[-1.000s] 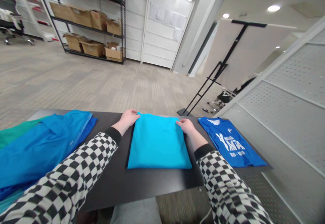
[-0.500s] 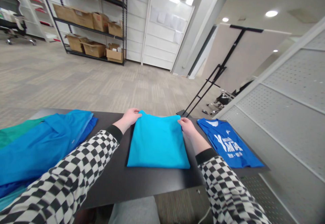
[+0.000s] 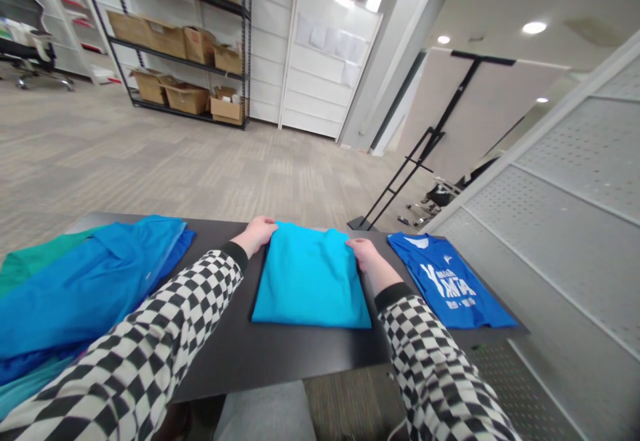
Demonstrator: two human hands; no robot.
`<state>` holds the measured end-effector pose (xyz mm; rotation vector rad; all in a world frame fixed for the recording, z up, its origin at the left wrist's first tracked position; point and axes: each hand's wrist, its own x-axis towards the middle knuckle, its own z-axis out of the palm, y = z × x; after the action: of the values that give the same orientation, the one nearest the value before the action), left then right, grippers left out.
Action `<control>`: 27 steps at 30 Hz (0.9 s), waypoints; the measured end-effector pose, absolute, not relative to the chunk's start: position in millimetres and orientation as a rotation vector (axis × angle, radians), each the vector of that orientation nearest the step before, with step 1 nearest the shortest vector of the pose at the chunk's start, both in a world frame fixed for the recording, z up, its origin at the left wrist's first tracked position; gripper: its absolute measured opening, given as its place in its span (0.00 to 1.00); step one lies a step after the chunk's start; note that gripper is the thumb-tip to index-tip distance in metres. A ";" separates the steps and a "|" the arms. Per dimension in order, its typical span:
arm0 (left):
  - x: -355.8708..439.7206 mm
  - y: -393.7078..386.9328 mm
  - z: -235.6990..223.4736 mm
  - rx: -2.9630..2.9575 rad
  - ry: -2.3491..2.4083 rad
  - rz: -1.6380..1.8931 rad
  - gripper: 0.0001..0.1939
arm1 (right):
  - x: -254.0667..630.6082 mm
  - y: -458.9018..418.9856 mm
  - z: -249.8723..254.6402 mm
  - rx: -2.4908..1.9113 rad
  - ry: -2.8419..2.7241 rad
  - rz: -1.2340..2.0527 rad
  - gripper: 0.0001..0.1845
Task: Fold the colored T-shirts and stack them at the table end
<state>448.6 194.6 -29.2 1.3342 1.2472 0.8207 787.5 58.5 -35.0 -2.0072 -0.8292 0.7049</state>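
A light-blue folded shirt (image 3: 313,281) lies on the dark table (image 3: 235,354) in front of me, its lower edge straight and its far edge slightly rumpled. My left hand (image 3: 260,231) pinches its far left corner. At the far right corner, my right hand (image 3: 361,253) grips the cloth between thumb and fingers. To the right lies a dark-blue T-shirt (image 3: 450,284) with white lettering, spread flat and apart from the light-blue one. A heap of blue and green garments (image 3: 95,274) covers the left end of the table, partly behind my left sleeve.
Beyond the table stretches carpeted floor (image 3: 210,167). A black shelf rack (image 3: 185,59) with cardboard boxes stands at the back left. On the right are a black stand (image 3: 425,151) with a pale panel and a grey perforated partition (image 3: 565,214).
My right hand has moved a little left and nearer to me, bringing the shirt's far right corner inward. The far edge is more bunched. My left hand keeps its corner.
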 end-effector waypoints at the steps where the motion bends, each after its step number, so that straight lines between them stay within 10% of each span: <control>1: 445.5 194.1 -26.3 1.358 1.273 0.828 0.24 | 790.9 57.8 -33.2 -2.053 -0.837 0.667 0.12; 9: 379.4 91.8 -17.1 1.996 0.991 0.920 0.14 | 779.6 -27.8 1.4 -1.916 -1.423 0.252 0.14; 14: 322.0 -5.2 -59.6 2.490 0.696 0.531 0.28 | 731.7 -143.8 -17.4 -1.701 -2.088 0.506 0.28; 23: 299.2 -61.5 -48.3 2.741 0.687 0.438 0.21 | 719.8 -221.3 -50.9 -1.714 -2.152 0.529 0.46; 27: 285.0 -90.9 -47.9 2.877 0.707 0.398 0.13 | 718.8 -247.8 -67.1 -1.670 -2.109 0.280 0.30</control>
<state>285.0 -90.9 -47.9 2.8771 0.7069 0.3979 718.8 -247.8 -67.1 -1.6702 -2.1092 0.2801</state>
